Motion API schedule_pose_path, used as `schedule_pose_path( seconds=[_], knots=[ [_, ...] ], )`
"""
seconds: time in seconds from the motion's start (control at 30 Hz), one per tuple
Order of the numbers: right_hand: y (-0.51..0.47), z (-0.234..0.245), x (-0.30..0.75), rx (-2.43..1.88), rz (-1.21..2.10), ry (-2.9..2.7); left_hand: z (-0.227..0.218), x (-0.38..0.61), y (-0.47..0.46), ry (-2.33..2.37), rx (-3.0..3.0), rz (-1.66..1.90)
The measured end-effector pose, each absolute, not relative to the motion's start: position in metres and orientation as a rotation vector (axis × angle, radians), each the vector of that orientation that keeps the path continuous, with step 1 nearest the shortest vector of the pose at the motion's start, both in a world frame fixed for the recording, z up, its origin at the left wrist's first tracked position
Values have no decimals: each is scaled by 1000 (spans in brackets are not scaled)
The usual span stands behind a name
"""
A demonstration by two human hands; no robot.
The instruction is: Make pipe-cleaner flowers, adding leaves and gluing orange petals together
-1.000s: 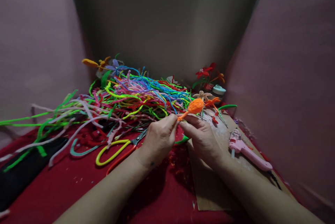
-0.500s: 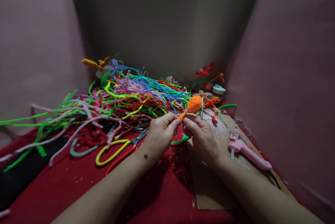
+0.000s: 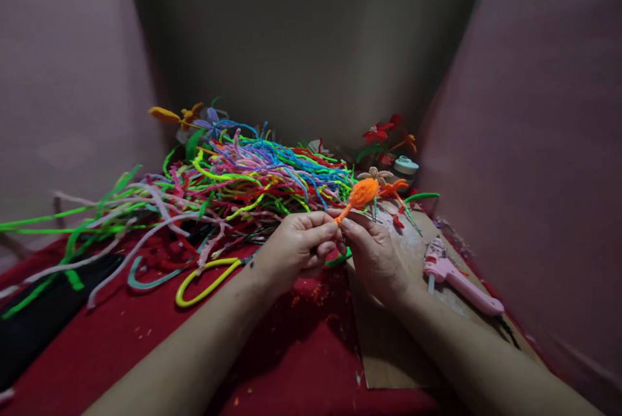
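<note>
An orange pipe-cleaner petal, rounded at the top with a narrow twisted stem, points up and to the right between my hands. My left hand pinches the low end of its stem between thumb and fingers. Close against it, my right hand grips the same stem end with thumb and forefinger. Both hands are closed, and the very tip of the stem is hidden by the fingertips. Below my left wrist lie scissors with a yellow handle, partly covered by my forearm.
A big heap of coloured pipe cleaners spreads behind my hands. On the right, a pink glue gun rests on a cardboard sheet. Pipe-cleaner flowers stand behind, including a red flower. Red cloth covers the table.
My left hand has rolled slightly and its fingers have curled further under the stem. The orange petal has shifted a little to the right. My left forearm now covers more of the scissors.
</note>
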State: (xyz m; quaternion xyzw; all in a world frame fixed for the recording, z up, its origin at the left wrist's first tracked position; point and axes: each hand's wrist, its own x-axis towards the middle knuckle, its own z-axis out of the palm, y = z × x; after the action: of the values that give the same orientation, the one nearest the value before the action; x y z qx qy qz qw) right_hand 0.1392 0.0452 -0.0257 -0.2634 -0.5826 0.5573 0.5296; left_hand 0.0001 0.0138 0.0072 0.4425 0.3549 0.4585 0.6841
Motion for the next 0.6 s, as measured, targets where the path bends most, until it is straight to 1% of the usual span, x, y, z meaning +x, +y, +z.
schedule_pose_path(
  seconds=[0.17,0.3,0.47,0.6],
  knots=[
    [45,-27,139,-554,1406,-1368,0,-6,17,584,934,929],
    [43,-25,139,-541,1424,-1363,-3,-6,18,553,919,918],
    [43,-26,137,-565,1530,-1242,1,-1,16,671,972,952],
    [43,-29,134,-553,1610,-1171,2,6,16,933,1211,1047]
  ],
)
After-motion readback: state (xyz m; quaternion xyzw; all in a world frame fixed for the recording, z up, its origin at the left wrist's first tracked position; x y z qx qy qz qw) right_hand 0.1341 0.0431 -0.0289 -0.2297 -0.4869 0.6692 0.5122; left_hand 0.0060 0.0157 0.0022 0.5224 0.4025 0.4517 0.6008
